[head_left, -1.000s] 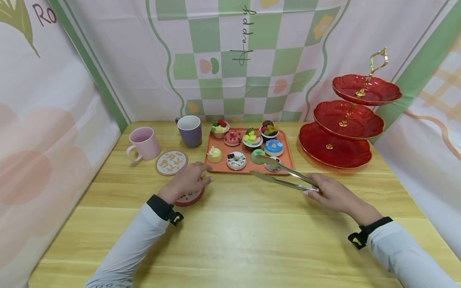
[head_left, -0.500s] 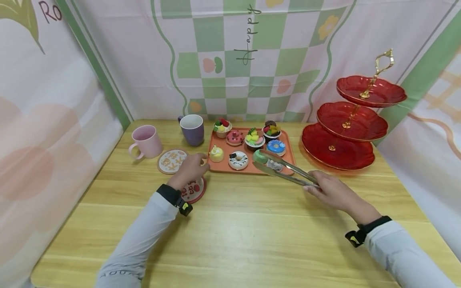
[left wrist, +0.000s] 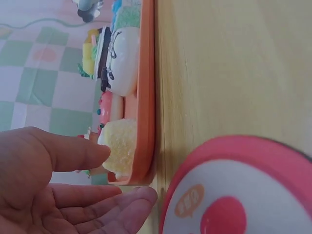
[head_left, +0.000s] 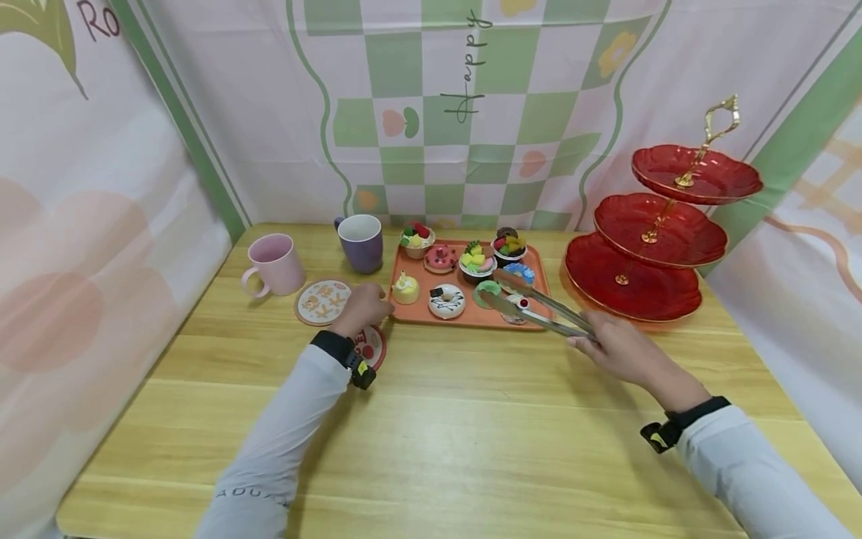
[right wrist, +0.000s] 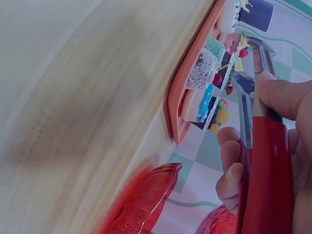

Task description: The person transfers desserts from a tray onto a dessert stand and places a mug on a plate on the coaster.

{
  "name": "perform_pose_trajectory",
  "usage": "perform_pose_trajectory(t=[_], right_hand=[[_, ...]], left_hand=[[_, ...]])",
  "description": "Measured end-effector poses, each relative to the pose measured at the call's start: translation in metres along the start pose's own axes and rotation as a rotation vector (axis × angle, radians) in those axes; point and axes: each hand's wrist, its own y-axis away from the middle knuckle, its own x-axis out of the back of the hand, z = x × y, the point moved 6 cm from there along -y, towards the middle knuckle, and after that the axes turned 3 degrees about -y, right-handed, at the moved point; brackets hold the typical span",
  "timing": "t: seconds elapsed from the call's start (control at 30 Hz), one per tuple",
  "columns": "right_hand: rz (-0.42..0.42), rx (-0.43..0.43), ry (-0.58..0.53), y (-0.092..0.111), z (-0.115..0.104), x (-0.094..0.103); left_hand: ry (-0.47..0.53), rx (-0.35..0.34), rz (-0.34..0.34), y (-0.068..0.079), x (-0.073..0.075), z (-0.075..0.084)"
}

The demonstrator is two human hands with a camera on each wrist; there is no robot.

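My left hand (head_left: 366,308) is at the left end of an orange tray (head_left: 441,323), thumb and fingers spread apart with a gap between them. In the left wrist view the thumb overlaps a yellow cake (left wrist: 120,146); the fingers reach beside the tray's end. My right hand (head_left: 622,348) holds metal tongs (head_left: 548,323) by their red handles (right wrist: 269,165). Their tips stand apart over the tray, above a green donut (head_left: 486,293) and near a blue donut (head_left: 520,274). A whitish cake with a cherry (head_left: 515,308) lies partly behind the lower arm.
Toy cupcakes and a white donut (head_left: 447,301) share the tray. A three-tier red stand (head_left: 633,281) is at the right. Pink mug (head_left: 277,266), purple mug (head_left: 361,245) and a pale coaster (head_left: 323,302) stand left. A red-rimmed coaster (head_left: 377,348) lies partly under my left hand.
My left hand has moved right, up to the tray's left end. The tongs' tips have moved farther back over the tray and closer together. The head view has shifted slightly.
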Motion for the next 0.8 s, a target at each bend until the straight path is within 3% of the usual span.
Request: perform_pose_trajectory(t=[0.2, 0.5, 0.8], right_hand=[[0.003, 0.004, 0.012, -0.004, 0.000, 0.002], [-0.013, -0.016, 0.021, -0.009, 0.003, 0.004], [-0.056, -0.061, 0.024, -0.015, 0.004, 0.004]], left_hand=[[0.024, 0.082, -0.020, -0.011, -0.004, -0.002], [-0.022, 0.048, 0.032, -0.017, -0.004, -0.001], [-0.050, 0.064, 0.022, -0.017, -0.006, 0.002]])
